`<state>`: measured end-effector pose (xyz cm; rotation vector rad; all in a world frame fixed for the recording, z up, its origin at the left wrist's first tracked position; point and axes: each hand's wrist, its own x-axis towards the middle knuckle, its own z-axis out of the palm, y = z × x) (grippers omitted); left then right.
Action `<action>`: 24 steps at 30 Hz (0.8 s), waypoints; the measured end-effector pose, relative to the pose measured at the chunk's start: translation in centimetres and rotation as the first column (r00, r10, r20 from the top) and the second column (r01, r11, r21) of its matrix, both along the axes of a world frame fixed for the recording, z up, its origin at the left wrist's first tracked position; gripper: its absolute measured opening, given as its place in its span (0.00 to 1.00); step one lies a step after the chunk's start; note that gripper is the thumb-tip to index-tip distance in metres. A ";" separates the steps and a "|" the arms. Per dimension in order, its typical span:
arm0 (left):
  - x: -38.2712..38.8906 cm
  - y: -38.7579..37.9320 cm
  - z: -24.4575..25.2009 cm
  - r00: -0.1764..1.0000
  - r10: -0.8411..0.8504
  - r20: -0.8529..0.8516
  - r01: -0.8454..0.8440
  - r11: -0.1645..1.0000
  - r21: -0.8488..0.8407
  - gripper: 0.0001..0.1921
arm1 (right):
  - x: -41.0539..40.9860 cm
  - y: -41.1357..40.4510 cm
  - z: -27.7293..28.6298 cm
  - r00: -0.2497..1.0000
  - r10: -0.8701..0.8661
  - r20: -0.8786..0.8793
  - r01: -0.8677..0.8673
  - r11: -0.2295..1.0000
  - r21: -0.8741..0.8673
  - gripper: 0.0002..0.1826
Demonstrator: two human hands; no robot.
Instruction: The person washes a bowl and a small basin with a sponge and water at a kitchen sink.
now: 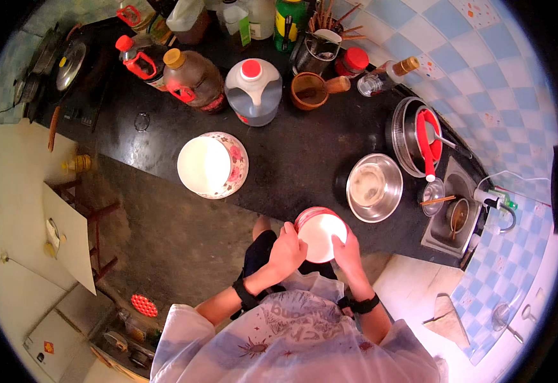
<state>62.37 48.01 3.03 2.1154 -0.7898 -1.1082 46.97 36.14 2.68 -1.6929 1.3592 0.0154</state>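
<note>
My left hand (287, 252) grips the left side of a stack of bowls (318, 238), white inside with red rims. My right hand (349, 253) holds the right side, its thumb over the inner wall. The bowls are tilted in front of my body at the counter's front edge. To the right of them, a stainless steel basin (375, 187) stands on the black countertop (279, 165). Left of them is a floral-patterned bowl (238, 165) with a white bowl (203, 164) leaning over it.
Large bottles, among them a jug with a red cap (253, 93), line the back. A brown pot with a wooden handle (310, 90) stands near them. At right are nested metal pots (410, 136), a small glass bowl (433, 191) with chopsticks, and a sink (468, 234).
</note>
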 end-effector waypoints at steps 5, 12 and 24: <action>2.3 -0.2 0.1 0.995 0.096 0.011 -0.095 0.993 -0.075 0.15 | 3.8 -0.5 1.5 1.000 0.016 0.006 -0.016 1.000 -0.007 0.23; 6.3 -0.7 -0.3 0.972 0.223 0.073 -0.212 0.968 -0.133 0.16 | 9.3 -2.2 0.6 0.995 0.083 0.051 -0.082 0.996 -0.028 0.24; 9.7 -1.5 -3.1 0.932 0.349 0.098 -0.332 0.931 -0.149 0.15 | 16.1 -5.0 -0.1 0.972 0.232 0.029 -0.230 0.971 -0.065 0.25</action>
